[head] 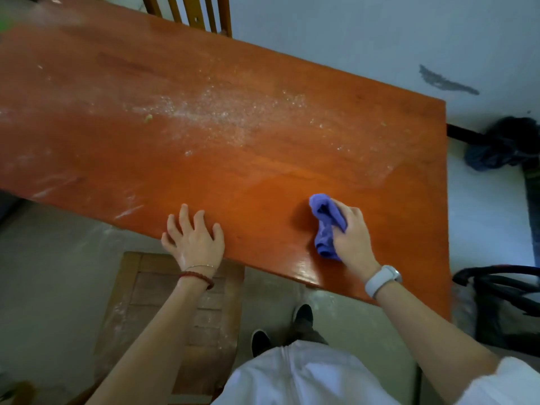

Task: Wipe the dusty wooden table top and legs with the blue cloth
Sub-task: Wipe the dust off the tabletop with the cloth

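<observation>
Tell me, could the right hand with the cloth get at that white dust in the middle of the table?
Probably yes. Only bare table top lies between the right hand, holding the blue cloth, and the white dust.

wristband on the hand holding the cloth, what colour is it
White: the smooth band on the right wrist, seen in the head view, behind the right hand gripping the crumpled blue cloth.

That tabletop point(263, 159) is orange-stained wood, glossy and smooth along the near right edge, but matt under white powdery dust farther back. The blue cloth point(327, 226) looks like soft, bunched fabric. The chair point(187, 13) behind is varnished wood too.
</observation>
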A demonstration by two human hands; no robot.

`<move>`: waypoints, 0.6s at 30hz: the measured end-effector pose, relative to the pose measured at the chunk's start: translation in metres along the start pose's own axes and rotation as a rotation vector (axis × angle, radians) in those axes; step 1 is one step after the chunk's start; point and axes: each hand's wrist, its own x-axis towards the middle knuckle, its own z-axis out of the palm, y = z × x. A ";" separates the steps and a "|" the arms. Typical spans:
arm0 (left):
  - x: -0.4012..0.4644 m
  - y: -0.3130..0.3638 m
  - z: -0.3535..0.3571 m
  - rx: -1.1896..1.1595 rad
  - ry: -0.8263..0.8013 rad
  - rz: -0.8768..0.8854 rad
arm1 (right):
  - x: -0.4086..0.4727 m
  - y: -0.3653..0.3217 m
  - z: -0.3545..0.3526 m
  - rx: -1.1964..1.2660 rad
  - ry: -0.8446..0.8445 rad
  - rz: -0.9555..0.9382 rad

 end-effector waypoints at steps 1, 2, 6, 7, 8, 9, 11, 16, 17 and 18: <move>-0.004 0.010 0.001 -0.012 0.010 -0.014 | 0.005 0.010 -0.013 -0.023 0.067 0.059; -0.007 0.020 0.003 -0.023 0.010 -0.008 | 0.010 0.019 -0.025 -0.039 0.138 0.118; -0.012 0.062 0.014 -0.026 -0.071 0.059 | 0.033 0.041 -0.059 -0.044 0.424 0.346; -0.010 0.070 0.018 -0.014 -0.088 0.071 | 0.039 0.044 -0.066 -0.051 0.478 0.389; -0.007 0.077 0.022 -0.002 -0.100 0.079 | 0.048 0.049 -0.072 -0.051 0.522 0.431; -0.003 0.083 0.026 0.009 -0.110 0.083 | 0.060 0.053 -0.079 -0.038 0.556 0.473; 0.008 0.093 0.031 0.036 -0.127 0.082 | 0.087 0.061 -0.090 -0.045 0.551 0.592; 0.034 0.105 0.037 0.082 -0.125 0.037 | 0.124 0.039 -0.044 -0.344 0.196 0.359; 0.039 0.108 0.037 0.088 -0.124 0.031 | 0.120 0.029 -0.025 -0.290 0.081 0.184; 0.044 0.112 0.037 0.093 -0.127 0.026 | 0.117 0.020 -0.013 -0.193 -0.042 0.057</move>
